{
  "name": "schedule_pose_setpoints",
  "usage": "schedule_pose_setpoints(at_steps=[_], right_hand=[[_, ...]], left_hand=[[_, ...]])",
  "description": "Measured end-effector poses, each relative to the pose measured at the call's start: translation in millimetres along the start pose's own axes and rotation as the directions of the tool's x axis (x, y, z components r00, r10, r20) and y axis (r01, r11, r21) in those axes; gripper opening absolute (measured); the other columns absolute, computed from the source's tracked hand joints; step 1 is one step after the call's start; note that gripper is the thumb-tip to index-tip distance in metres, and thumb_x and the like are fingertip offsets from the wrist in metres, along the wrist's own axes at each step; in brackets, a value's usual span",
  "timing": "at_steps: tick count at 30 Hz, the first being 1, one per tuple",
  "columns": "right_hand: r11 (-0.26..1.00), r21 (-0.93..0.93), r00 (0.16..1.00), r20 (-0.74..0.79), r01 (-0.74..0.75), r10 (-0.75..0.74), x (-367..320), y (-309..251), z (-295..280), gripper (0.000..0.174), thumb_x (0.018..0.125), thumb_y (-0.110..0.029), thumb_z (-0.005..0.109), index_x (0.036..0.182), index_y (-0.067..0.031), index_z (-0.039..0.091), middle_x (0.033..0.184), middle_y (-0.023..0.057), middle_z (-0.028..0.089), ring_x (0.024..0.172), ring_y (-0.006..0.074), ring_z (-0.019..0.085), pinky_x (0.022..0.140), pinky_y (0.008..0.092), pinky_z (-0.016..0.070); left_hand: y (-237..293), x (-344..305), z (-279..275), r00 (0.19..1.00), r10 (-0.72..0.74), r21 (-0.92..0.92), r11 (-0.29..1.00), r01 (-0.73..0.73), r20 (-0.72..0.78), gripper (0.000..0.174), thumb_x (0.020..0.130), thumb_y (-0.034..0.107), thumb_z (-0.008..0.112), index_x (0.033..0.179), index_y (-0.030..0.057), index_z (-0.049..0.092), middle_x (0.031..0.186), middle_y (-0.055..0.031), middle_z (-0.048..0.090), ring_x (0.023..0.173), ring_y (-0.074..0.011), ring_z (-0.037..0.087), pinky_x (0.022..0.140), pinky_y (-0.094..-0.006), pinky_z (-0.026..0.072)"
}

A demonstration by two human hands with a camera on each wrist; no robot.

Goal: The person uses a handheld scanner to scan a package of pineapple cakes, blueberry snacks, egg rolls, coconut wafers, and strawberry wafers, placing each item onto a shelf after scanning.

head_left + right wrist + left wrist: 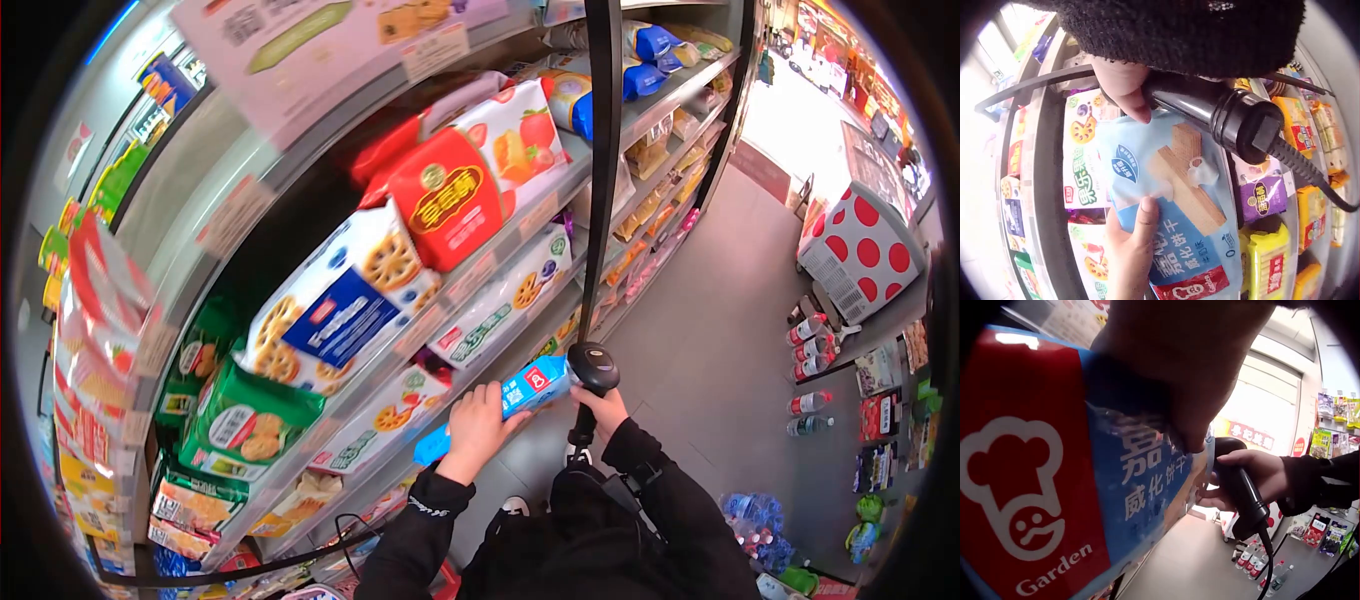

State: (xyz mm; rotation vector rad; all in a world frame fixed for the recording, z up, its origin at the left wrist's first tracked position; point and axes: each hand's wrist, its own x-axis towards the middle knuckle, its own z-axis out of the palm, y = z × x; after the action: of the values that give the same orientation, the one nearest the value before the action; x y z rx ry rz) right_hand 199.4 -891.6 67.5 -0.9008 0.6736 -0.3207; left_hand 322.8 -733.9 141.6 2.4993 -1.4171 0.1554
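Observation:
A blue wafer biscuit pack (525,392) with a red Garden logo is gripped by my left hand (478,430), thumb across its front in the right wrist view. My right hand (600,408) holds a black handheld scanner (594,368) by its handle, a coiled cable running from its end. The scanner's head is right beside the pack's end. In the left wrist view the pack (1129,469) fills the left side and the right hand (1260,478) is curled round the scanner (1242,487). In the right wrist view the pack (1172,181) lies beneath the scanner.
Shelves of biscuit packs, among them a red pack (450,198) and a green pack (250,420), stand at the left. A black upright post (602,150) rises before them. At the right are bottles (810,403) on the floor and a red-dotted box (862,250).

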Motion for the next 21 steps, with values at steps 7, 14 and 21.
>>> schedule_pose_setpoints(at_steps=[7,14,21], right_hand=[[1.0,0.007,0.999,-0.043,0.013,-0.013,52,-12,6,0.026,0.071,-0.012,0.064,0.094,-0.0053,0.053,0.084,0.0005,0.054,0.08,0.0105,0.049,0.073,0.0259,0.0373],[1.0,-0.015,1.0,0.011,-0.026,0.027,73,-7,11,0.026,0.071,-0.011,0.063,0.094,-0.0048,0.054,0.085,0.0007,0.054,0.08,0.0109,0.049,0.073,0.026,0.0377],[0.994,-0.109,1.0,0.007,-0.026,0.027,85,-6,22,0.017,0.071,-0.013,0.062,0.083,-0.0062,0.052,0.071,-0.0005,0.05,0.066,0.0091,0.046,0.061,0.0232,0.0362]], left_hand=[[9,29,23,0.987,-0.158,0.074,0.985,0.158,-0.005,0.052,0.063,0.042,0.063,0.091,0.0017,0.046,0.077,-0.01,0.051,0.067,-0.0246,0.054,0.056,-0.034,0.0432],[4,28,43,0.963,-0.267,0.141,0.955,0.262,0.019,0.054,0.067,0.042,0.061,0.096,-0.0007,0.044,0.075,-0.0134,0.052,0.066,-0.029,0.055,0.055,-0.0368,0.0439],[-22,30,55,0.965,-0.253,0.034,0.967,0.252,0.066,0.055,0.071,0.039,0.06,0.105,-0.002,0.046,0.093,-0.0204,0.054,0.088,-0.0332,0.052,0.075,-0.0374,0.042]])
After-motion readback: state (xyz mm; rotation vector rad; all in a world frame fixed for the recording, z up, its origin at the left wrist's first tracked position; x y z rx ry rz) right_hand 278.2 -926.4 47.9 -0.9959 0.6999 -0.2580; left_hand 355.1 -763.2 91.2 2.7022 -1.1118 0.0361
